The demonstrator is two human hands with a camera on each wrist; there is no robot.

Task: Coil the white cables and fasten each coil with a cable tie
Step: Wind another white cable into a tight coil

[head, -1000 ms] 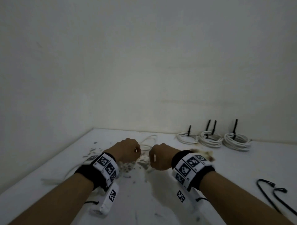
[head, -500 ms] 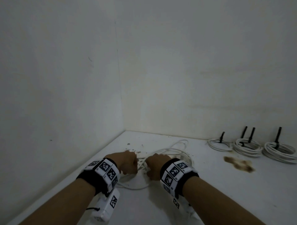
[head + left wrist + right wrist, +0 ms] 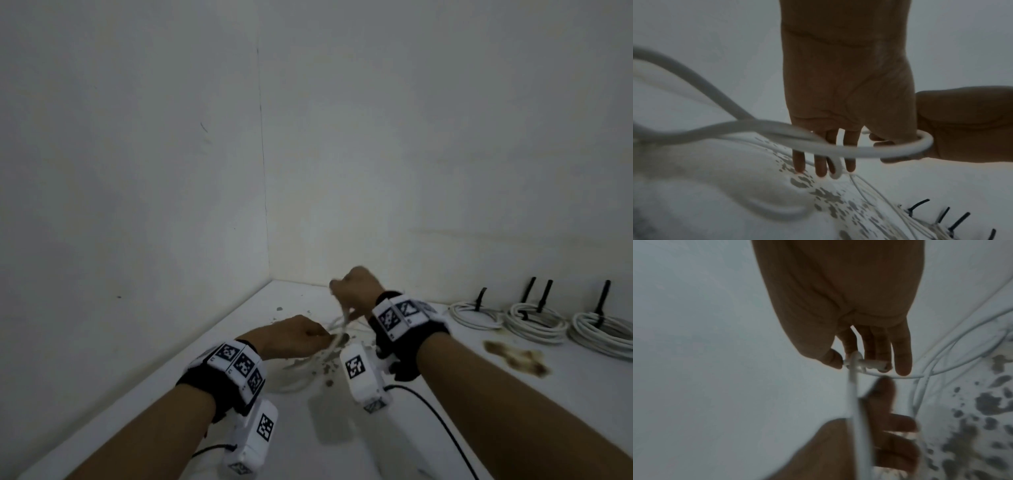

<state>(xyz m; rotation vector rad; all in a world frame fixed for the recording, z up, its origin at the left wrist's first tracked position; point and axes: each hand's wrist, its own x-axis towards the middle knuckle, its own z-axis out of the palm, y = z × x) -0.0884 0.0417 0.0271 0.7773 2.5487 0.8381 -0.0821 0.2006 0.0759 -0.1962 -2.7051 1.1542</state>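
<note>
A loose white cable [image 3: 337, 330] lies in loops on the white table [image 3: 579, 377] near the corner. My left hand [image 3: 308, 337] stays low over the table. In the left wrist view the cable [image 3: 859, 151] bends through the crook of its thumb and a strand passes between its fingers [image 3: 820, 167]. My right hand [image 3: 339, 286] is raised above and behind the left. Its thumb and fingers pinch the cable's end [image 3: 856, 362], and a strand [image 3: 854, 402] runs down towards the left hand [image 3: 885, 438].
Three tied white coils [image 3: 474, 310] [image 3: 534, 322] [image 3: 599, 330] with upright black cable ties stand along the back wall at the right. A brown stain [image 3: 513, 356] and dark specks [image 3: 325, 368] mark the table. Walls close off the left and the back.
My right hand has risen off the table, lifting a strand of the cable. The left hand has stayed low by the loops. The head view has swung left and down.
</note>
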